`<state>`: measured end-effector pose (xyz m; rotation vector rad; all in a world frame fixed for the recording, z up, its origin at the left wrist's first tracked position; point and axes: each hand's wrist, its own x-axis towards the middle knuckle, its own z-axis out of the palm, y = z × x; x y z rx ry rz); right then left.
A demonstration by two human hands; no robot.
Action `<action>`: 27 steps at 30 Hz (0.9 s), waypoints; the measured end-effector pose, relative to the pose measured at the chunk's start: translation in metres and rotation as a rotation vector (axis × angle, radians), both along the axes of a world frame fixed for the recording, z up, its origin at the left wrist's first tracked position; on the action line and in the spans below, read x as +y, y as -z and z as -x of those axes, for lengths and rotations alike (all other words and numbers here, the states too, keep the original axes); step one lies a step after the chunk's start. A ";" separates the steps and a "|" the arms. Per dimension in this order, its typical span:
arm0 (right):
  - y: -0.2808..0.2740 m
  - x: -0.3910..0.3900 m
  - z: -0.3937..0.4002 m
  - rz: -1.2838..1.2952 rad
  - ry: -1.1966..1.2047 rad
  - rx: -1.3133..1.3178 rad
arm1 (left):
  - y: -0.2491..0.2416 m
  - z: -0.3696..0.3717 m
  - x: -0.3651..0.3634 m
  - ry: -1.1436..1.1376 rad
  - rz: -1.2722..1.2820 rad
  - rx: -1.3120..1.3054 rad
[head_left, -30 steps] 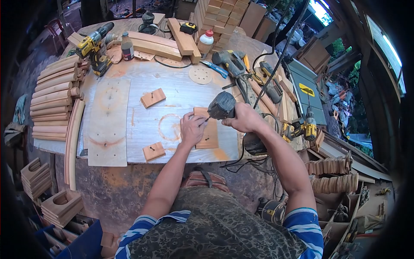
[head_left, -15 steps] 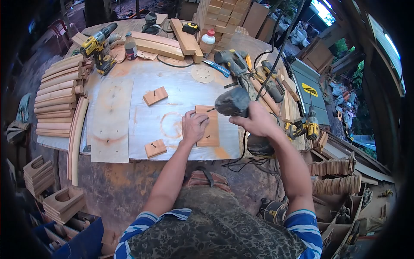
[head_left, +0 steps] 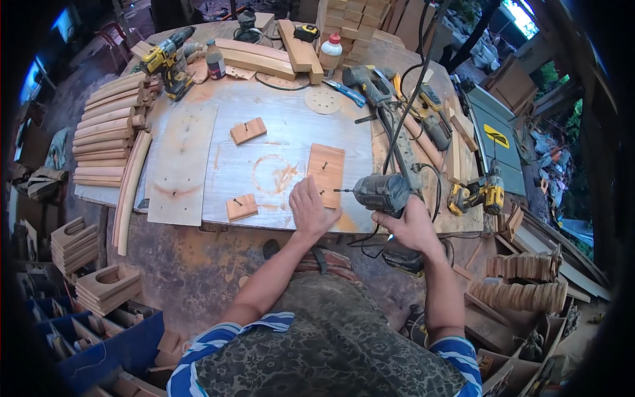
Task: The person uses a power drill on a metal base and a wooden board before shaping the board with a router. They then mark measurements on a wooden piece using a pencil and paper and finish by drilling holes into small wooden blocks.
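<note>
My right hand (head_left: 411,225) is closed round the handle of a dark, worn cordless drill driver (head_left: 381,193). Its thin bit points left, with the tip close to a screw at the lower end of a reddish wooden board (head_left: 327,155). Another screw (head_left: 325,165) stands up from the board's upper part. Against the board's lower left corner, my left hand (head_left: 312,210) grips it, fingers along the left edge and thumb by the bottom edge. Two small wooden blocks, an upper block (head_left: 249,131) and a lower block (head_left: 242,208), lie to the left, each with a screw in it.
Rounded wooden strips (head_left: 106,142) are stacked at the left. A yellow drill (head_left: 169,66), a brown bottle (head_left: 215,61) and a glue bottle (head_left: 331,49) stand behind. Cables and power tools (head_left: 370,83) crowd the right side. A blue bin (head_left: 109,344) is on the floor.
The drill has swung lower, from the upper screw to the lower one, and its bit now points level. My left hand has shifted down to the board's lower corner. The view has tilted.
</note>
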<state>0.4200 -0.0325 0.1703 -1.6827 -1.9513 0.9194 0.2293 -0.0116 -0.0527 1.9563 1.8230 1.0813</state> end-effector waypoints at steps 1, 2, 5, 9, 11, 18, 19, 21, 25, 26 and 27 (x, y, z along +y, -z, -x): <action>0.003 -0.002 -0.002 -0.013 0.005 0.034 | -0.004 -0.001 -0.001 -0.002 -0.001 0.008; 0.004 -0.003 -0.004 -0.011 0.005 0.042 | -0.008 -0.003 -0.003 -0.002 0.006 -0.014; 0.001 -0.007 -0.009 0.002 -0.010 0.043 | -0.024 0.003 -0.006 0.054 0.036 -0.071; -0.012 -0.007 -0.015 0.011 0.027 0.101 | -0.021 0.024 -0.013 0.148 0.023 -0.115; -0.011 -0.006 -0.016 0.015 0.030 0.137 | -0.016 0.026 -0.025 0.155 0.062 -0.088; -0.009 -0.008 0.010 0.030 0.002 0.304 | -0.050 0.115 -0.076 -0.180 -0.212 -0.124; -0.007 -0.009 0.013 0.049 0.012 0.290 | -0.041 0.146 -0.080 -0.260 -0.191 -0.081; -0.007 -0.012 0.022 0.066 0.001 0.262 | -0.035 0.192 -0.069 -0.289 -0.106 -0.144; -0.016 -0.007 0.057 0.042 -0.079 0.345 | -0.021 0.243 -0.030 0.085 0.175 0.053; -0.016 -0.005 0.062 0.035 -0.077 0.339 | -0.017 0.244 -0.026 0.088 0.168 0.048; -0.014 -0.004 0.065 0.063 -0.106 0.311 | -0.013 0.242 -0.025 0.043 0.141 -0.043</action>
